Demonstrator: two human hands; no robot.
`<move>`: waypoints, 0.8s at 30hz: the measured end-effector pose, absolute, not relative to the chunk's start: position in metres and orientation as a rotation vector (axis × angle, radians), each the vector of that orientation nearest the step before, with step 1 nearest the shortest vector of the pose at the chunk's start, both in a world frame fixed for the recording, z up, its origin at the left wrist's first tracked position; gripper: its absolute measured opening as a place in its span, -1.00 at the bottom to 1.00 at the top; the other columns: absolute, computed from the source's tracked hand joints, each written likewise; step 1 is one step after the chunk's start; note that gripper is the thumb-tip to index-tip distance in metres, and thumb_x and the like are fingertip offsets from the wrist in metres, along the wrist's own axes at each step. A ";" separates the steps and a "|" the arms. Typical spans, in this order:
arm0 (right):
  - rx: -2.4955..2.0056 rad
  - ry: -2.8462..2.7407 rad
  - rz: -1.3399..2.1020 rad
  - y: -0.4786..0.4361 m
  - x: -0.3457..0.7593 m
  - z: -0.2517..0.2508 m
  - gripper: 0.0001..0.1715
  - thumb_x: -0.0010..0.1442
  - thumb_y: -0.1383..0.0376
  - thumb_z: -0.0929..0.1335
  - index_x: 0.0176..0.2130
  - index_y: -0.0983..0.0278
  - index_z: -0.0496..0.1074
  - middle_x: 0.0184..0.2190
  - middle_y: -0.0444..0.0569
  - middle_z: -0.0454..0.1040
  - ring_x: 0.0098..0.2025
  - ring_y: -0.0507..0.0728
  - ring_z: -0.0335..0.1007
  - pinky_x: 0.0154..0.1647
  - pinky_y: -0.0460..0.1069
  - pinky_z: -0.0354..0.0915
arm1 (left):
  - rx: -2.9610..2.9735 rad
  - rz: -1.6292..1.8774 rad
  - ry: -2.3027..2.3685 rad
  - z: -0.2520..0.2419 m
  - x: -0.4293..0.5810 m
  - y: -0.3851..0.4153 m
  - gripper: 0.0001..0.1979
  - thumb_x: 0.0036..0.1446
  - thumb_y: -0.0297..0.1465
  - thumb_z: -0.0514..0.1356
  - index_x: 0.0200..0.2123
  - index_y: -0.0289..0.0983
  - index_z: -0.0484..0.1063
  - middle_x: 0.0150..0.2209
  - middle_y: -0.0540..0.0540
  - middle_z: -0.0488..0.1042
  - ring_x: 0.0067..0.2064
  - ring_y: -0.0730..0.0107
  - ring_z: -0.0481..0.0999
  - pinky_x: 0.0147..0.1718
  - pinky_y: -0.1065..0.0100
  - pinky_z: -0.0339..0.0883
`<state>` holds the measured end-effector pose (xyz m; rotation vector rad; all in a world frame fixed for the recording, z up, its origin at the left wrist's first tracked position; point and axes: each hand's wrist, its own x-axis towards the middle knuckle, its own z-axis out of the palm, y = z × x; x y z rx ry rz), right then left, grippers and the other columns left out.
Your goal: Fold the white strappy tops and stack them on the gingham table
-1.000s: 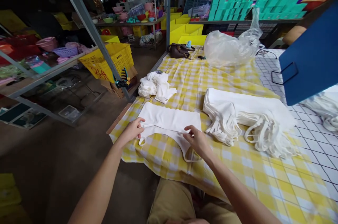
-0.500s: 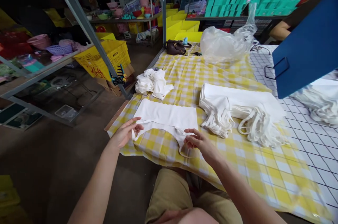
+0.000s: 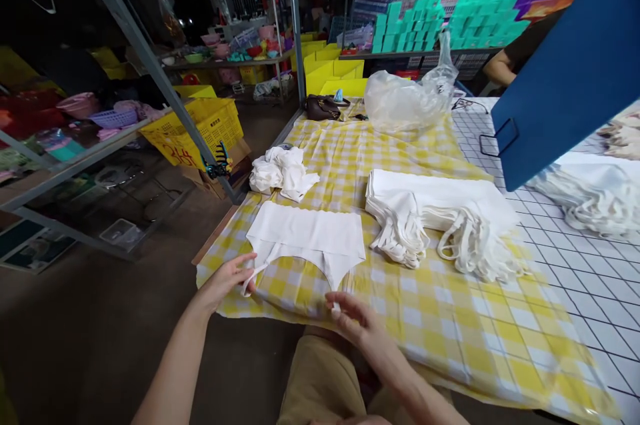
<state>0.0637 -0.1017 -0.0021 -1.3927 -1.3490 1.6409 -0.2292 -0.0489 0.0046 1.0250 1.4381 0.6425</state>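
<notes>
A white camisole (image 3: 306, 230) lies spread on the yellow checked tablecloth (image 3: 290, 288), its straps and curved neckline towards me. My left hand (image 3: 227, 283) pinches the left strap at the near edge of the cloth. Between the thumb and fingers of my right hand (image 3: 357, 319) is the end of the right strap, drawn towards me. To the right lies a neat stack of white camisoles (image 3: 433, 193), the straps hanging together in bunches. Crumpled white garments (image 3: 281, 171) sit in a heap beyond the camisole on the left.
A clear plastic bag (image 3: 395, 101) and a dark handbag (image 3: 323, 107) rest at the table's far end. On the right stands a blue board (image 3: 565, 78), near another white pile (image 3: 600, 195). A metal post (image 3: 150, 71) and yellow crate (image 3: 200, 131) border the left. Someone's arm (image 3: 500, 69) shows behind the board.
My right hand has moved towards me and left, pulling the right strap straight. The folded-over upper part now lies opened out towards me. My left hand still has the left strap.
</notes>
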 end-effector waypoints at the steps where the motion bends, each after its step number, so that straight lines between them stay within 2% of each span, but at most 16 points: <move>1: -1.402 -1.434 1.593 -0.107 0.062 -0.008 -0.48 0.07 0.05 0.27 -0.05 0.26 0.40 -0.07 0.07 0.46 0.00 0.22 0.33 0.05 0.12 0.18 | 1.021 0.648 1.456 0.001 -0.229 -0.052 -0.13 -0.13 -0.07 0.22 0.16 -0.45 0.04 -0.58 0.02 0.44 -0.49 0.39 0.40 -0.39 0.37 0.24; 4: -1.399 -1.714 1.446 -0.124 0.059 -0.023 -0.46 0.09 0.17 0.25 0.06 0.25 0.34 0.08 0.09 0.33 0.12 0.21 0.21 0.14 0.11 0.10 | 1.021 0.687 1.541 -0.012 -0.226 -0.064 -0.14 -0.14 -0.05 0.20 0.15 -0.42 0.05 -0.51 -0.01 0.45 -0.48 0.36 0.43 -0.37 0.33 0.28; 8: -1.337 -2.100 1.326 -0.138 0.061 -0.030 -0.35 -0.04 0.38 0.29 0.09 0.31 0.33 0.18 0.14 0.19 0.23 0.25 0.02 0.22 0.11 -0.01 | 1.216 0.687 1.911 -0.028 -0.223 -0.074 -0.44 -0.08 -0.17 0.14 -0.01 -0.33 0.28 -0.34 -0.12 0.47 -0.25 0.19 0.49 -0.20 0.24 0.31; 11: -1.264 -2.184 1.272 -0.143 0.067 -0.028 -0.39 -0.10 0.44 0.30 0.01 0.27 0.40 0.11 0.12 0.29 0.17 0.25 0.13 0.17 0.09 0.08 | 1.504 0.638 2.177 -0.037 -0.210 -0.075 -0.60 -0.02 -0.27 0.09 -0.09 -0.28 0.36 -0.13 -0.21 0.45 -0.04 0.11 0.42 -0.07 0.20 0.27; 16: -1.255 -2.055 1.062 -0.141 0.101 -0.041 -0.66 0.01 0.38 0.28 -0.17 0.22 0.45 -0.16 0.00 0.45 -0.12 0.11 0.38 -0.08 -0.05 0.28 | 1.945 0.537 2.044 -0.053 -0.146 -0.062 -0.58 0.04 -0.37 0.00 -0.01 -0.30 0.36 0.03 -0.22 0.39 0.08 0.18 0.35 0.04 0.19 0.23; 18: -1.274 -1.959 0.887 -0.136 0.131 -0.051 -0.74 0.11 0.32 0.24 -0.21 0.22 0.44 -0.23 -0.01 0.46 -0.20 0.09 0.42 -0.16 -0.08 0.31 | 2.068 0.483 1.990 -0.058 -0.112 -0.055 -0.55 0.02 -0.39 0.01 0.01 -0.28 0.35 0.08 -0.20 0.36 0.12 0.17 0.31 0.07 0.18 0.20; 20: -1.337 -1.851 0.670 -0.130 0.171 -0.060 -0.73 0.19 0.27 0.19 -0.21 0.21 0.43 -0.26 0.00 0.47 -0.22 0.08 0.43 -0.21 -0.08 0.33 | 2.147 0.410 1.955 -0.063 -0.079 -0.051 -0.52 0.02 -0.40 0.01 0.05 -0.27 0.34 0.11 -0.19 0.32 0.16 0.15 0.26 0.10 0.15 0.15; 24: -1.629 -1.591 0.137 -0.126 0.258 -0.076 -0.70 0.21 0.17 0.18 -0.24 0.22 0.43 -0.27 0.03 0.47 -0.22 0.13 0.43 -0.21 -0.02 0.35 | 2.275 0.323 1.853 -0.075 -0.029 -0.051 -0.47 0.01 -0.43 0.00 0.11 -0.25 0.28 0.16 -0.15 0.26 0.20 0.16 0.19 0.14 0.12 0.10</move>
